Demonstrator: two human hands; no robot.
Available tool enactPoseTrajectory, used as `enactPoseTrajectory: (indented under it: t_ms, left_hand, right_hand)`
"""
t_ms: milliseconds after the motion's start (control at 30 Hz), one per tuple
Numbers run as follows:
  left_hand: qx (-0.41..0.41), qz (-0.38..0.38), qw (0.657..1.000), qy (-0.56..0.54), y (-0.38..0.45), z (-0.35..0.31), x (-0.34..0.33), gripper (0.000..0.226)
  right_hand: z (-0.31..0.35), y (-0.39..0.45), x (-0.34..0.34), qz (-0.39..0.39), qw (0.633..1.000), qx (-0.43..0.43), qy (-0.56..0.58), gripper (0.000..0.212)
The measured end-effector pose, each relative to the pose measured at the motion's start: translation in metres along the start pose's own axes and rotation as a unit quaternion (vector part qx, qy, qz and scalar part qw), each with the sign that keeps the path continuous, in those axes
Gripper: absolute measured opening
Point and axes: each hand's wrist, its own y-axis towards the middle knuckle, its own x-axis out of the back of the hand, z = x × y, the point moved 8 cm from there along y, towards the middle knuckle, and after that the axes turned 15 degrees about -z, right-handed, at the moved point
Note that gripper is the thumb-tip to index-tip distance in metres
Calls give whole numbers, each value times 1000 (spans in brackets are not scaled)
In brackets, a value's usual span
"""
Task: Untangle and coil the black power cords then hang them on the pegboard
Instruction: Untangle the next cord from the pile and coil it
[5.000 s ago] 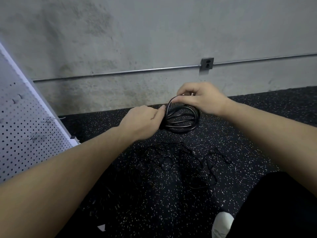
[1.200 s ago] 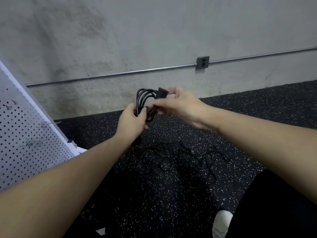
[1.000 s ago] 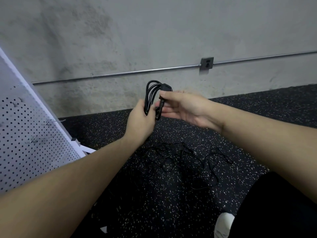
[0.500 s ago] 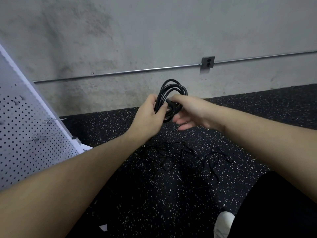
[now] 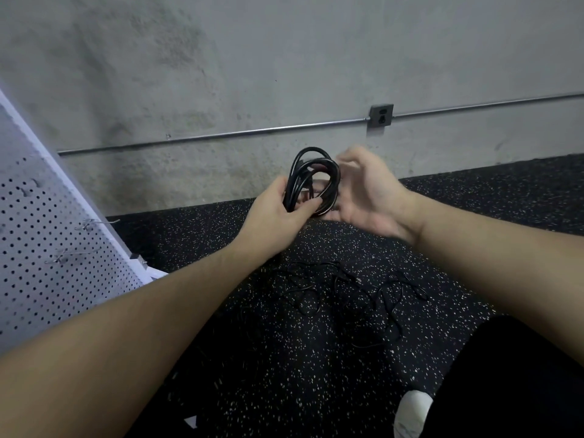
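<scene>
A coiled black power cord (image 5: 311,172) stands upright above the floor, in front of the concrete wall. My left hand (image 5: 278,213) grips its lower left side, thumb across the strands. My right hand (image 5: 366,191) is just right of the coil, palm up and fingers spread and blurred; its fingertips are close to the coil, and I cannot tell if they touch. More black cords (image 5: 354,292) lie tangled on the speckled floor below my hands. The white pegboard (image 5: 41,248) leans at the left with metal hooks (image 5: 94,223) sticking out.
A wall outlet (image 5: 381,115) sits on a metal conduit (image 5: 221,135) running along the concrete wall. Black speckled rubber flooring (image 5: 474,210) covers the ground. My dark trouser leg (image 5: 512,380) and a white shoe tip (image 5: 410,412) are at the lower right.
My right hand let go of the plug end and opened beside the coil. The coil stays in my left hand, now rounder with the end tucked in.
</scene>
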Motion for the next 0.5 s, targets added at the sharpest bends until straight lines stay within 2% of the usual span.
enactPoseTrajectory:
  t_ms: [67,133,200,333,500]
  left_hand:
    - [27,1,999,-31,1,5,2,15]
    - [48,8,998,-44,1,8,2,13]
    - [51,14,998,-46,0,9,0,11]
    - [55,33,997,-51,-3,11,-3,5]
    - [97,31,990,-101,-1,19,-6,5]
  right_hand:
    - [1,6,8,-41,997,-25,65,42]
    - [-1,10,13,-76,994,-33,69,35]
    - [-3,11,12,-71,996,-44,36,30]
    - [-5,6,11,-39,996,-75,-4,33]
    - [-4,7,8,-51,996,-64,24,26]
